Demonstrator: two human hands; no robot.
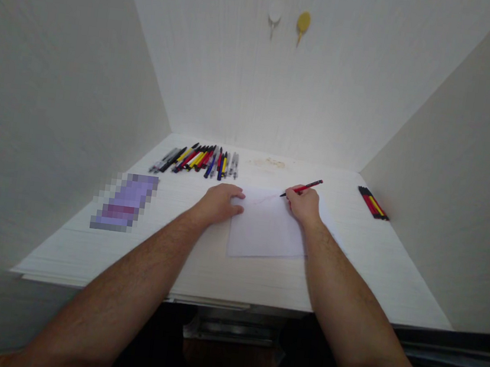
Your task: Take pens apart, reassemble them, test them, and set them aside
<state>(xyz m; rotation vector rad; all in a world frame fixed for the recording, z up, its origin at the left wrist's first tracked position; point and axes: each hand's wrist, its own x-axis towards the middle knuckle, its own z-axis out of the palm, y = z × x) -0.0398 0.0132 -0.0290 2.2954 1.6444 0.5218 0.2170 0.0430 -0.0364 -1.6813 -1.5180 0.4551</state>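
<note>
A white sheet of paper point(265, 233) lies on the white desk in front of me, with a faint reddish line near its upper part. My right hand point(305, 204) rests on the sheet and grips a red pen point(312, 186) with a black tip. The pen slants, its tip at or just over the paper at the end of that line; contact is too small to tell. My left hand point(220, 203) lies at the sheet's left edge, thumb and fingers apart, with nothing in it.
Many pens point(198, 159) in black, red, yellow, blue and clear lie in a row at the back left. A small group of red, yellow and black pens point(373, 203) sits by the right wall. A blurred purple item point(129, 196) lies left. Two hooks point(303, 21) hang on the back wall.
</note>
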